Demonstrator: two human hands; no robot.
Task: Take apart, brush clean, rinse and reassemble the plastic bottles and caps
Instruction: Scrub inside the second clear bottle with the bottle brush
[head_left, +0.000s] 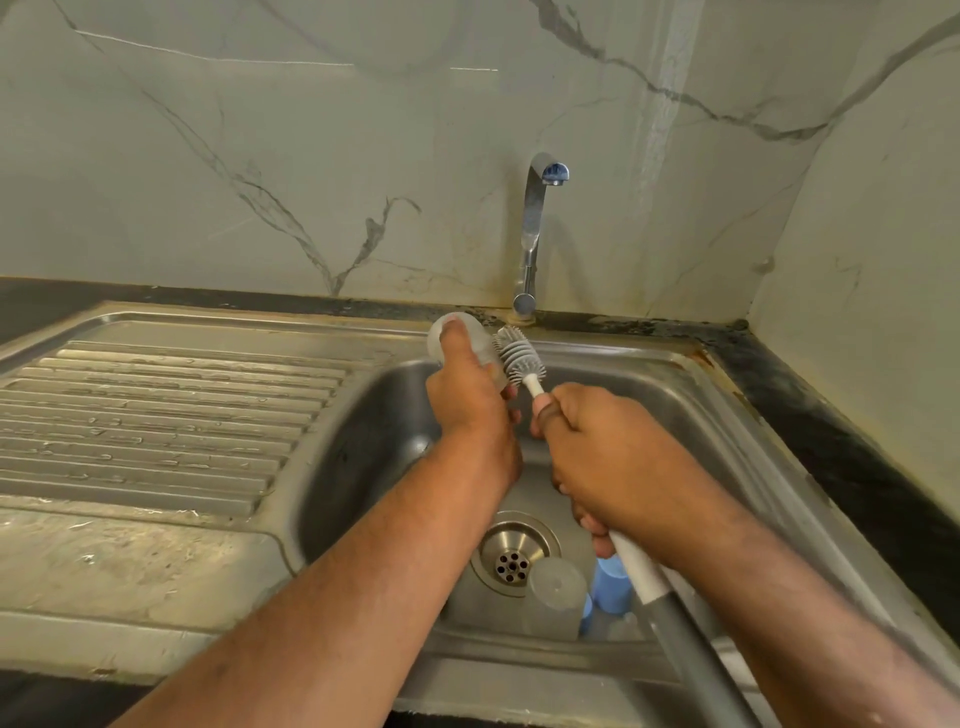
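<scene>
My left hand (470, 395) grips a clear plastic bottle (480, 338) over the back of the sink, its base pointing away from me. My right hand (597, 457) grips the white and grey handle of a long bottle brush. The brush's grey silicone head (519, 353) lies against the right side of the bottle, outside it. Down in the basin near the drain lie another clear bottle (558, 584) and blue caps (613, 582), partly hidden by the brush handle.
The steel sink basin (374, 431) has a drain (511, 564) in its floor. A ribbed draining board (156, 415) lies to the left. A chrome tap (535, 228) stands behind the basin, with no water running. Marble wall behind and to the right.
</scene>
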